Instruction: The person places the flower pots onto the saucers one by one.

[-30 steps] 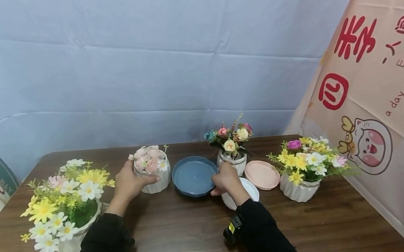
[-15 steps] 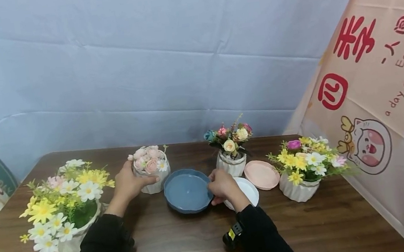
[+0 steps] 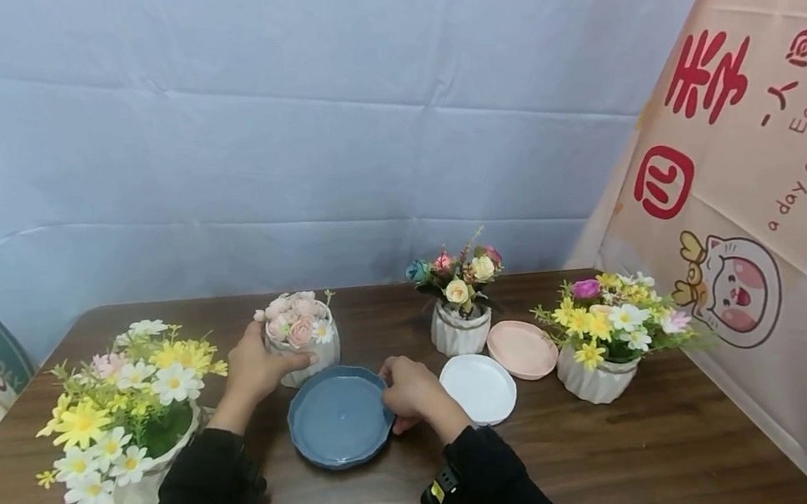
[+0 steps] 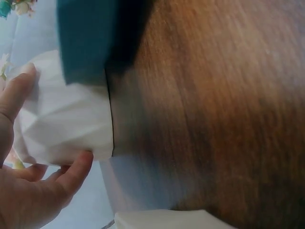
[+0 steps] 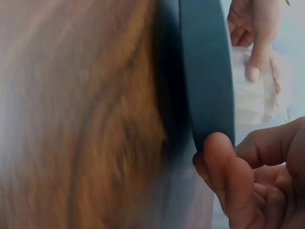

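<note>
My left hand (image 3: pixel 255 369) grips a white ribbed flower pot (image 3: pixel 323 354) filled with pale pink roses, thumb on the near side. In the left wrist view its fingers curl round the pot's faceted wall (image 4: pixel 71 114). The right hand (image 3: pixel 415 395) pinches the right rim of a round blue saucer (image 3: pixel 341 419), which lies level in front of that pot. Thumb and fingertips close on the saucer's edge (image 5: pixel 207 71) in the right wrist view, with a dark shadow on the wood beneath. From the left wrist, the saucer (image 4: pixel 88 38) partly covers the pot.
A white saucer (image 3: pixel 479 390) and a pink saucer (image 3: pixel 524 351) lie right of my right hand. Behind them stands a pot of mixed roses (image 3: pixel 462 330). Yellow and white flowers fill a pot (image 3: pixel 599 379) at right and a larger one (image 3: pixel 134 495) at left on the wooden table (image 3: pixel 671 463).
The blue saucer has come left and toward me in my right hand, from beside the rose pots to in front of the pink one. My left hand stays on its pot.
</note>
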A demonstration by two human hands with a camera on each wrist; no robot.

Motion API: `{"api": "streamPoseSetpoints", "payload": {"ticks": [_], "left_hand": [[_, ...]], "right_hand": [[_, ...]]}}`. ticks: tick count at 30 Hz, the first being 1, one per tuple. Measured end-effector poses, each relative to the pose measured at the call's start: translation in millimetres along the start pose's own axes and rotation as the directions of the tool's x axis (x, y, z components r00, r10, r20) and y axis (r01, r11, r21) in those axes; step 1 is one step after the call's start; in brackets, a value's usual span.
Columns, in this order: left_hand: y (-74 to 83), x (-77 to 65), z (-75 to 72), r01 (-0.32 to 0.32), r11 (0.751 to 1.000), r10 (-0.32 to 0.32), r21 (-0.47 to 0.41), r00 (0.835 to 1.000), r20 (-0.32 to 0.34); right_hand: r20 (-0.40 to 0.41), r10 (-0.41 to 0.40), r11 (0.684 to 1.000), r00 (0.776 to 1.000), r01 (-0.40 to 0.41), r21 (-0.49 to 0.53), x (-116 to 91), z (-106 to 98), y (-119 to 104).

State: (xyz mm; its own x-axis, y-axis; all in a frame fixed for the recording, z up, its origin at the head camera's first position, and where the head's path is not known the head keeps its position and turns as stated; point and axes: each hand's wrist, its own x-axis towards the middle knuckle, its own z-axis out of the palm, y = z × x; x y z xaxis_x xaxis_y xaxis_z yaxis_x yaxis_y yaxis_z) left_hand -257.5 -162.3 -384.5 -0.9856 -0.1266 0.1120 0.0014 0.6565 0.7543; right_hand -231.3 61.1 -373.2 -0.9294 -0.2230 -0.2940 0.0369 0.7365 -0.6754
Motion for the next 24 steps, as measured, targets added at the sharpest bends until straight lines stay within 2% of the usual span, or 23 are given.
{"api": "streamPoseSetpoints", "payload": {"ticks": [7,15,24], "left_hand": [[0.0,-0.2,-0.2,-0.016,1.000,0.016,0.004,1.000,0.000],[1.5,-1.6,-3.4,-0.014,1.000,0.013,0.016,0.999,0.035],[2.9,-0.9,-4.1,-0.016,1.000,0.015,0.026,0.999,0.052]], "right_hand": [[0.021,-0.020,1.000,1.000,0.020,0.009,0.8,15.6,-8.6],[0.046,-0.052,0.998,0.998,0.051,0.028,-1.1,25.9,-17.6],[0.065,-0.057,0.996,0.996,0.052,0.076,2.1,32.5,-15.3]]}}
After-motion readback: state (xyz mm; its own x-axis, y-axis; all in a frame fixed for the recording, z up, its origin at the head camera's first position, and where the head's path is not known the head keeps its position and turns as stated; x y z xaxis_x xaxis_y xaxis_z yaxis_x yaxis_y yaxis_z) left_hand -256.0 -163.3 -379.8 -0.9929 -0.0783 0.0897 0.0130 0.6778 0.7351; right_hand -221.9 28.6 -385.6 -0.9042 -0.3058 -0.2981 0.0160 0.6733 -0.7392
